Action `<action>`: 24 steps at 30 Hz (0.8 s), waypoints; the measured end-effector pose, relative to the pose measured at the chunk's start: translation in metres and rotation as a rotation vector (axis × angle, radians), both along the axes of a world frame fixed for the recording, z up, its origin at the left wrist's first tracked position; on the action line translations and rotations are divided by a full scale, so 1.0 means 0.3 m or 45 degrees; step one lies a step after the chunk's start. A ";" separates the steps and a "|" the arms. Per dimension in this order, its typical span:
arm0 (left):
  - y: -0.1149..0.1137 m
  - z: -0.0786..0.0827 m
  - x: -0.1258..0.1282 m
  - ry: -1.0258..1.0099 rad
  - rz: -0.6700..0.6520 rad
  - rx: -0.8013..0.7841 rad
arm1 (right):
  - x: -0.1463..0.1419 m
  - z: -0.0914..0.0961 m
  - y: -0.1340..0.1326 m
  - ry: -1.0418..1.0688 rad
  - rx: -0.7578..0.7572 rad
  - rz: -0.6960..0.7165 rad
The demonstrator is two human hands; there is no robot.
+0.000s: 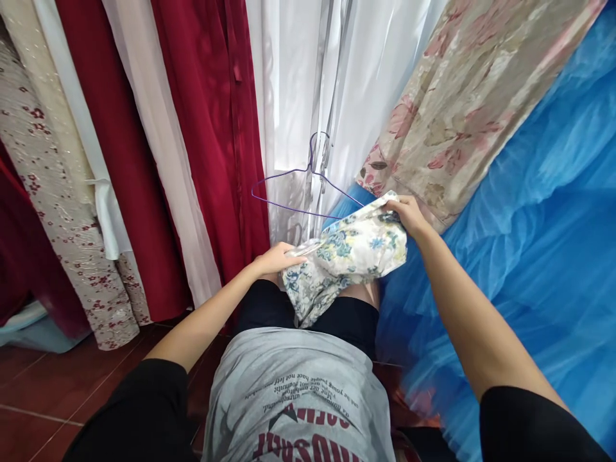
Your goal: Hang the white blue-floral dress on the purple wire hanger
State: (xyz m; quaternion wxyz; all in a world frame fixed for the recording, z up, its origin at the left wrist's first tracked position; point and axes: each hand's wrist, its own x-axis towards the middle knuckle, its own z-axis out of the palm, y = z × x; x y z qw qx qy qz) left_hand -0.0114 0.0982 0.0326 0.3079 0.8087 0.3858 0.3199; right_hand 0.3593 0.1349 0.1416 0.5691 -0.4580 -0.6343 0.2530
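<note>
A small white cloth with a blue floral print [346,260] hangs between my two hands, above my knees. My left hand [279,256] is closed on its left edge. My right hand [408,212] pinches its upper right corner, fingers closed on the fabric. Just behind the cloth a purple wire hanger [308,186] hangs in front of white curtains, empty, close to my hands but not touching them.
Hanging fabrics fill the back: dark red drapes [212,128], white satin [289,96], beige cloth with small red flowers [58,212] on the left. A pink-flowered fabric [471,96] and a mass of blue tulle [539,256] crowd the right. Dark red floor tiles [48,385] show lower left.
</note>
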 end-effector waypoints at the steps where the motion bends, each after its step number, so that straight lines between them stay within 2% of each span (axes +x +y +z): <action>1: -0.004 0.032 -0.013 -0.023 0.012 0.045 | -0.008 0.012 0.045 0.071 -0.002 -0.039; 3: -0.023 0.103 -0.031 -0.017 0.012 0.155 | -0.060 0.034 0.112 0.205 -0.084 -0.004; 5: -0.042 0.169 -0.050 -0.010 0.044 0.251 | -0.139 0.046 0.144 0.267 -0.264 0.173; 7: -0.050 0.214 -0.085 -0.027 0.121 0.310 | -0.210 0.048 0.148 0.256 -0.410 0.381; 9: -0.038 0.228 -0.146 -0.038 0.222 0.361 | -0.251 0.046 0.134 0.244 -0.444 0.529; 11: -0.007 0.212 -0.229 0.042 0.287 0.424 | -0.255 0.049 0.113 0.269 -0.400 0.594; 15: 0.097 0.149 -0.399 0.373 0.328 0.523 | -0.215 0.087 0.078 0.217 -0.352 0.566; 17: 0.162 0.142 -0.454 0.449 0.396 0.573 | -0.201 0.113 0.072 0.150 -0.371 0.547; 20: 0.270 0.195 -0.478 0.374 0.553 0.663 | -0.194 0.145 0.071 0.133 -0.410 0.535; 24: 0.405 0.328 -0.395 0.006 0.680 0.689 | -0.192 0.166 0.065 0.193 -0.617 0.461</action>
